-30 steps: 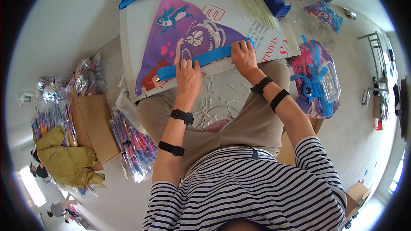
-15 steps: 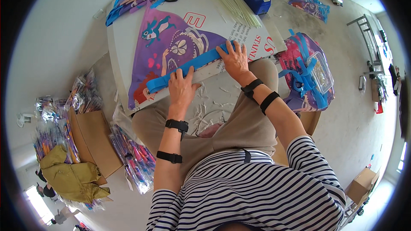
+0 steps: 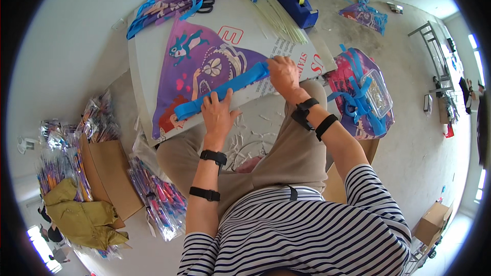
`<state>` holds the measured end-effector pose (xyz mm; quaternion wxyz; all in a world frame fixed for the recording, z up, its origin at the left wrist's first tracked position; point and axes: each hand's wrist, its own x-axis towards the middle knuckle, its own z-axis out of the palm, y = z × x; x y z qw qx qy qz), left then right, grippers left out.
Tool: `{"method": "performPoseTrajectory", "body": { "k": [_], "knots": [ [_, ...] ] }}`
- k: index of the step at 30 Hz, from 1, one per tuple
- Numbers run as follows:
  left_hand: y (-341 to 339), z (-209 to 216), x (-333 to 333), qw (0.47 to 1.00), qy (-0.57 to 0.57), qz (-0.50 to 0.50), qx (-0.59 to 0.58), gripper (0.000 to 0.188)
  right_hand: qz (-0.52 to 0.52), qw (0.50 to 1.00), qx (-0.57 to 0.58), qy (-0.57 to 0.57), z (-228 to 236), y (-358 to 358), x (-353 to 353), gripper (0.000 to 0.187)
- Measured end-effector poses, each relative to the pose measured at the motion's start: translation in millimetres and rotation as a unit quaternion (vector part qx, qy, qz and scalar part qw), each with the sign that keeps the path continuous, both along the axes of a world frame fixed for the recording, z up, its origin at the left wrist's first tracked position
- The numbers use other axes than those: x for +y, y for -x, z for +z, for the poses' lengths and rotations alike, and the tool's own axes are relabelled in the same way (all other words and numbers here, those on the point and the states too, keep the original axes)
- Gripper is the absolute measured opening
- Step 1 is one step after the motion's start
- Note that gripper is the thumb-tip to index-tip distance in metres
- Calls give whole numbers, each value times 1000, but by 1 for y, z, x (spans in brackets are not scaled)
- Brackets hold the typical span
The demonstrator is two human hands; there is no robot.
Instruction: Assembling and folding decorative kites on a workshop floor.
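A purple triangular printed kite sheet lies on the white board, with a flat blue fabric strip along its near edge. My left hand rests with fingers spread, their tips on the strip near its left part. At the strip's right end, my right hand has its fingers curled in and pinches the blue fabric; the fingertips are partly hidden. Black bands circle both my wrists and forearms.
The white board carries black scissors, a bundle of pale thin rods, a blue tape dispenser and folded printed sheets. At right sits a printed pile with a clear plastic box. A cardboard box stands left among packaged kites.
My right hand has gone from lying flat with spread fingers to pinching the strip's right end. My left hand keeps its place on the strip.
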<state>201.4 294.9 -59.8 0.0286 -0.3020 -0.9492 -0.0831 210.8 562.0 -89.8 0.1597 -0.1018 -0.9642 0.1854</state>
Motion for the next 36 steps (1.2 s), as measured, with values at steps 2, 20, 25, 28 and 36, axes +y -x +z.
{"method": "performPoseTrajectory", "body": {
  "k": [2, 20, 25, 28, 36],
  "knots": [
    [0, -1, 0, 1000, -10, -5, 19, 77, -64, 998, 3, -11, 7, 20, 28, 26],
    [0, -3, 1, 1000, -22, 2, -2, 80, -186, 957, -222, -7, -6, 31, 167, 28],
    [-1, -6, 0, 1000, -30, 2, 2, 80, -73, 913, -384, 115, 9, -99, 190, 20],
    [0, -5, 1, 1000, -29, -7, 7, 80, -156, 942, -288, 67, 14, -93, 175, 33],
    [-1, -4, 1, 1000, -26, 8, 10, 78, -228, 953, -201, -9, -25, -24, 151, 25]
  ]
}}
